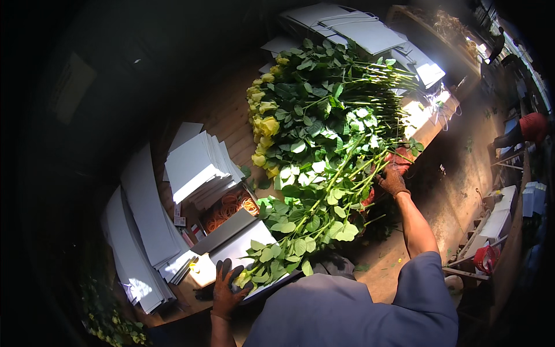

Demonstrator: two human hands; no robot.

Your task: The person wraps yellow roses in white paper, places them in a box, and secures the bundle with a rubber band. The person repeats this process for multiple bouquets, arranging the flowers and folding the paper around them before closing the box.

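Observation:
My left hand [228, 284], in a dark-palmed work glove, rests with fingers apart around a yellow rose head [241, 279], on a pale board tray [256, 237] near me. Whether it presses the bloom I cannot tell. In a brown glove, my right hand [393, 182] is closed around the ends of a few leafy rose stems [331, 186], which slant across to the tray. Just beyond it is something red [399, 159], partly hidden. A large pile of yellow roses [316, 104] lies on the wooden table, blooms [265, 126] to the left and cut stem ends to the right.
White cardboard sheets [195, 162] are stacked left of the roses, with longer sheets [147, 208] beyond them. Orange rubber bands [227, 212] fill a box behind the tray. More flat cardboard [355, 30] lies at the back. A red basket [485, 259] stands at right.

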